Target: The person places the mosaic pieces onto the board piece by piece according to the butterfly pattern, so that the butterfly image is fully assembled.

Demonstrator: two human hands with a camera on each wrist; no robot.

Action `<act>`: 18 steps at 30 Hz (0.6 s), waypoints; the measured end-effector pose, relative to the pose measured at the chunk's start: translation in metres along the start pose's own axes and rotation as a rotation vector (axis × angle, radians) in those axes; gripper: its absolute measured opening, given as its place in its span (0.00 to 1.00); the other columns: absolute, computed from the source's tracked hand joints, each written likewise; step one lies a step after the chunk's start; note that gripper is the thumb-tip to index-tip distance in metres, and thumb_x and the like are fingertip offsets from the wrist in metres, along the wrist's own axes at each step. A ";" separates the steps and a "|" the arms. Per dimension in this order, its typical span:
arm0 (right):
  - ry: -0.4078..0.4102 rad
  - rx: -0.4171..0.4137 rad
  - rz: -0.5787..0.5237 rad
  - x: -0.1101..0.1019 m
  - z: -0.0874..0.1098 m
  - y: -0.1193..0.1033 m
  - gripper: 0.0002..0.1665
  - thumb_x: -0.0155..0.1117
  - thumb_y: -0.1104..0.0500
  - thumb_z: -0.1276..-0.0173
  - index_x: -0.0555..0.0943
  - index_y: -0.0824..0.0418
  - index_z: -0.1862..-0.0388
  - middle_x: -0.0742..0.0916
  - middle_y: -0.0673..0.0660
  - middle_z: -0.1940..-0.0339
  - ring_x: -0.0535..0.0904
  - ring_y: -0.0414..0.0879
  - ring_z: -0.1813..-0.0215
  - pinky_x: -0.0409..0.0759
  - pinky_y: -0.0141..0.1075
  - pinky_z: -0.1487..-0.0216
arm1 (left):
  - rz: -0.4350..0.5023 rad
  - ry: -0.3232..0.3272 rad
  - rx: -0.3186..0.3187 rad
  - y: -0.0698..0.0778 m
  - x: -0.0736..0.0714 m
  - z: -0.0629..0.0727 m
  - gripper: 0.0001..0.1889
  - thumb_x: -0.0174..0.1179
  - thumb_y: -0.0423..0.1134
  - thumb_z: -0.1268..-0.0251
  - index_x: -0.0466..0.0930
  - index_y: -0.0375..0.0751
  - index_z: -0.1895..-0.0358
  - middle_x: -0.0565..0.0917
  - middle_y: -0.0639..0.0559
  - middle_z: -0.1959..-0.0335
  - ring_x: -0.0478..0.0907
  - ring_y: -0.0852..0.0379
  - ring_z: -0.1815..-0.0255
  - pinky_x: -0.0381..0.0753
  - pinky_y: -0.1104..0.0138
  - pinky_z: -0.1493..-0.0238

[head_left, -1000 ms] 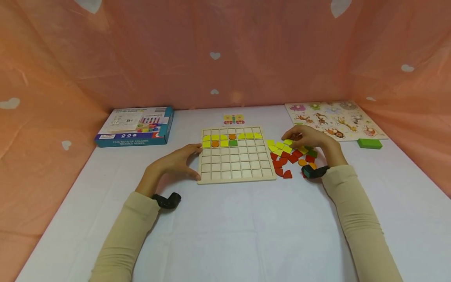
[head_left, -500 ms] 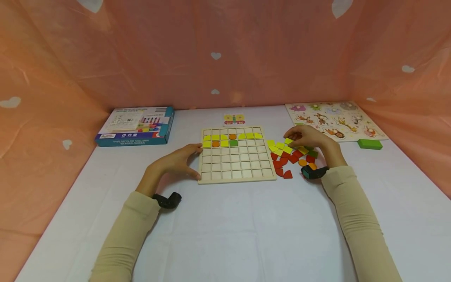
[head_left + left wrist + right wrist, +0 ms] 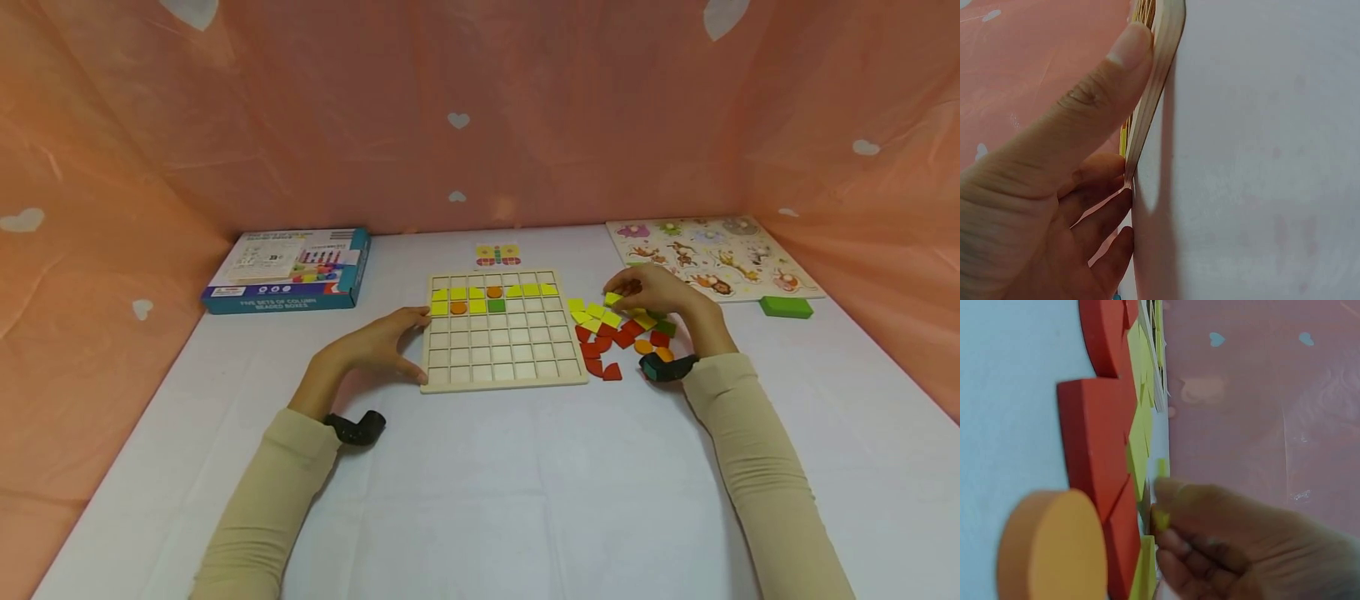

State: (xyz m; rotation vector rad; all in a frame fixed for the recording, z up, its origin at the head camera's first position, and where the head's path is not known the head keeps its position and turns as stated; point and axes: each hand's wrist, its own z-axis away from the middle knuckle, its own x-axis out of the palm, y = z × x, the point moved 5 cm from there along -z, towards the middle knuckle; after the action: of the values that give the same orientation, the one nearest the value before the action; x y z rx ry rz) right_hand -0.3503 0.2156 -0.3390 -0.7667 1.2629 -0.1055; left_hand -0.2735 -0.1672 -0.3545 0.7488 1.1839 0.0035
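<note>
A wooden grid board [image 3: 502,342] lies in the middle of the table in the head view. Yellow, orange and green pieces fill part of its upper rows. My left hand [image 3: 375,340] rests on the board's left edge, thumb and fingers spread apart along it. In the left wrist view the thumb [image 3: 1079,112] presses on the wooden rim [image 3: 1159,81]. To the right of the board, my right hand [image 3: 660,293] pinches a yellow tile [image 3: 612,299] at the far side of a loose pile. The fingers partly hide that tile in the right wrist view.
Yellow tiles [image 3: 594,312], red pieces [image 3: 592,350] and orange discs [image 3: 643,346] lie near the right hand. A butterfly pattern card [image 3: 498,253] is behind the board. A box [image 3: 285,271] stands back left; an animal puzzle [image 3: 712,254] and green block [image 3: 786,307] lie right.
The right fingers have shifted very slightly at the yellow tile. The left hand and the board stay in place.
</note>
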 end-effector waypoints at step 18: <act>0.147 -0.206 -0.122 0.017 -0.046 -0.097 0.18 0.66 0.65 0.41 0.80 0.69 0.51 0.83 0.65 0.54 0.78 0.55 0.54 0.78 0.45 0.49 | -0.027 -0.004 0.005 -0.002 0.000 -0.001 0.52 0.74 0.52 0.60 0.58 0.34 0.31 0.54 0.40 0.27 0.47 0.43 0.26 0.48 0.52 0.28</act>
State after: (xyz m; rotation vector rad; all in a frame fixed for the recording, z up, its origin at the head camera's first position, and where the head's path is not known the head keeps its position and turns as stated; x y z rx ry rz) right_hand -0.3534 0.1132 -0.3017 -1.0290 1.3802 -0.1341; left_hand -0.2747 -0.1684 -0.3558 0.7367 1.1901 -0.0231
